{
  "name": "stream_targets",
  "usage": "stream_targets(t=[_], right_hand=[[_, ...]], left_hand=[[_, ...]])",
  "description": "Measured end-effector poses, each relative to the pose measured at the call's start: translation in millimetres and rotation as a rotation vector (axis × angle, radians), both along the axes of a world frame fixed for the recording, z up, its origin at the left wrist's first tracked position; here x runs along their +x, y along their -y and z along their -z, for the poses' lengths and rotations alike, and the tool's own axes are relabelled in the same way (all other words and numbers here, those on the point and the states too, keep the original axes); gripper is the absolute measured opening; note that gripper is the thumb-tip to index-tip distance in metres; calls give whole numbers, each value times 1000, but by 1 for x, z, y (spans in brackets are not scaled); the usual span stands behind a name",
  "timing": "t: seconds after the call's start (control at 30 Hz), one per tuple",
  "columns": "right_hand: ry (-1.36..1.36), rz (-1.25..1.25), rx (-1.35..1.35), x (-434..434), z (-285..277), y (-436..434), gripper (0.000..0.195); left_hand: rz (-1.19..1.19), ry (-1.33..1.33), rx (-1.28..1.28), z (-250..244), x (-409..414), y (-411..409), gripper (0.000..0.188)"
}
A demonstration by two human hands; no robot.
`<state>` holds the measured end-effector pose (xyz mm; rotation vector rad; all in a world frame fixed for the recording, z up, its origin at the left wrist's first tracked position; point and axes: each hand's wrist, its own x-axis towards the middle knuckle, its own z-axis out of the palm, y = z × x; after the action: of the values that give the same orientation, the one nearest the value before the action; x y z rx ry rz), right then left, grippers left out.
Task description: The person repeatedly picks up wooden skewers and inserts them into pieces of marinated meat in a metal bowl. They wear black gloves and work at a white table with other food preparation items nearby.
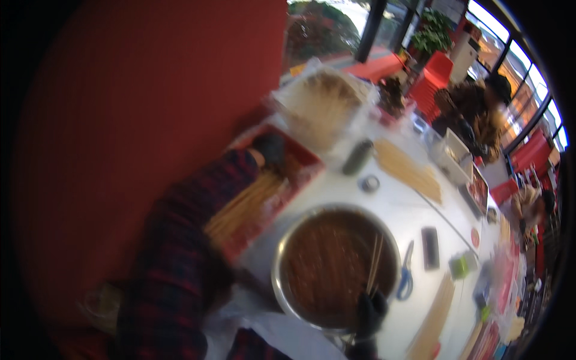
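My left hand [271, 150], in a black glove, reaches into the far end of a long red tray [310, 157]. Long thin skewers [247, 207] with a blurred coating lie lengthwise in that tray beside my wrist. Blur hides the fingers, so what they hold cannot be told. My right hand [371, 310], also black-gloved, is at the near right rim of a large steel bowl [280, 288]. From its fingers a pair of thin wooden sticks [375, 258] points away over the bowl. Dark reddish-brown food [324, 265], apparently meat in sauce, fills much of the bowl.
Blue-handled scissors [405, 281], a dark phone-like slab [430, 248] and bare skewers [434, 310] lie right of the bowl. Beyond stand a green bottle [358, 157], more skewers [407, 168] and a plastic-lined container [321, 101]. Another person [472, 112] works across the table.
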<state>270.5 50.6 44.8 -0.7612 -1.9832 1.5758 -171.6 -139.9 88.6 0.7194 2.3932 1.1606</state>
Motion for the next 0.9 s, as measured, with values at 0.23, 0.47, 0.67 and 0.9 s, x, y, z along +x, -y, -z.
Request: stream_targets(t=[0.23, 0.47, 0.67, 0.9], right_hand=[[-20, 49, -369, -10, -20, 3, 12], [-31, 93, -381, -13, -27, 4, 18], [-17, 94, -405, -11, -27, 3, 18], [-40, 80, -393, -12, -27, 4, 15]], left_hand=[[744, -285, 223, 9, 93, -85, 9], [800, -752, 99, 93, 170, -132, 7], [983, -742, -155, 95, 215, -145, 2], [848, 109, 48, 86, 178, -139, 16]])
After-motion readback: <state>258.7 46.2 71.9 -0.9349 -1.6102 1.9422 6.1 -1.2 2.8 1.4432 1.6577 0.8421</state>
